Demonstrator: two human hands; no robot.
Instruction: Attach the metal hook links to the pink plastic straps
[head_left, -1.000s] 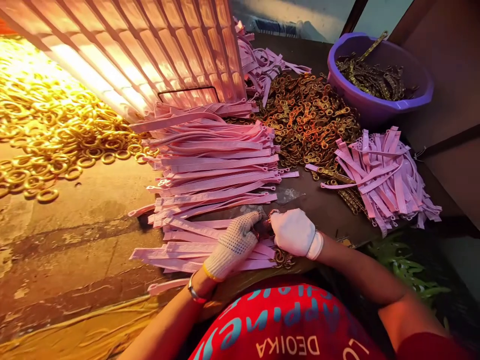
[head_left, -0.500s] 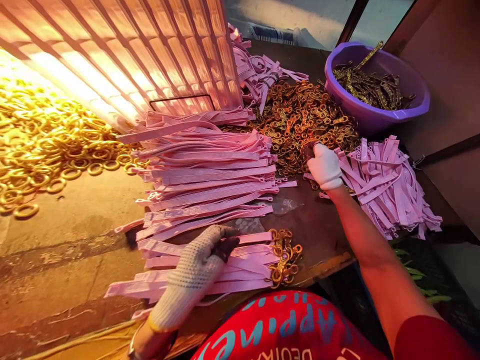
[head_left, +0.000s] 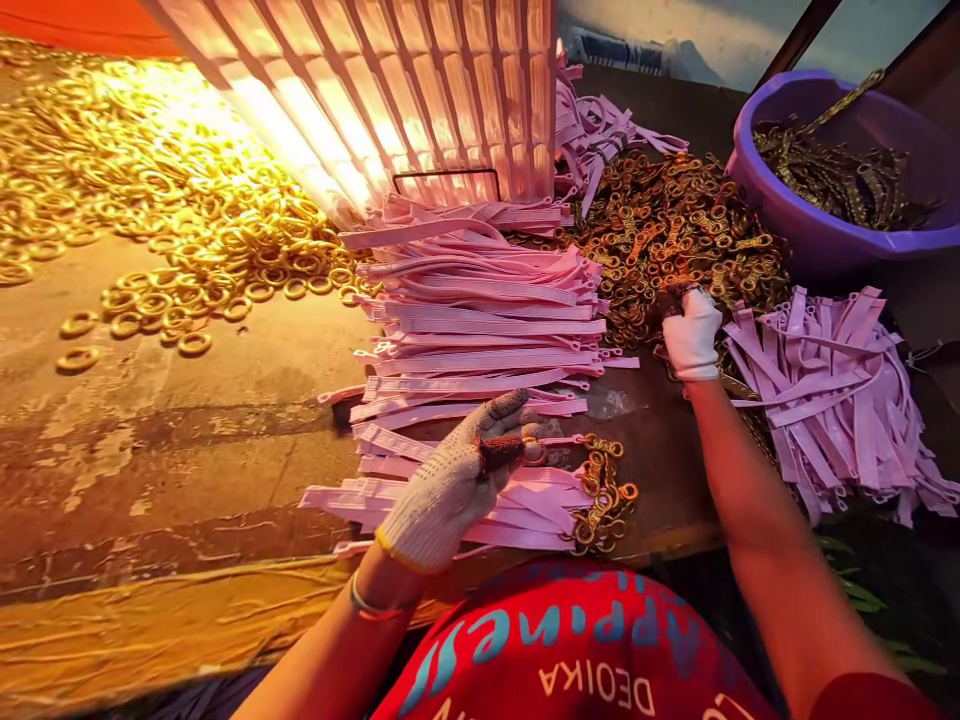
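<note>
My left hand (head_left: 461, 475), in a white dotted glove with dark-stained fingers, hovers over pink straps (head_left: 540, 515). One finger stretches out while the others curl; a small gold, ring-like shape shows at their tips, too unclear to name. Gold swivel clasps (head_left: 600, 490) cluster at the right ends of these straps. My right hand (head_left: 690, 335), also in a white glove, reaches to the near right edge of a heap of gold clasps (head_left: 660, 230). Its fingers are curled together, and whatever they grip is hidden.
A thick row of pink straps (head_left: 480, 310) lies beyond my left hand. Gold rings (head_left: 277, 240) spread across the left, beside a ribbed translucent panel (head_left: 420, 90). More pink straps (head_left: 825, 380) lie right, below a purple basin (head_left: 832, 240) holding chain-like pieces.
The view has shifted left, so things appear farther right. My left hand has turned and lifted off the straps, with its palm side showing. My right hand stays by the clasp heap.
</note>
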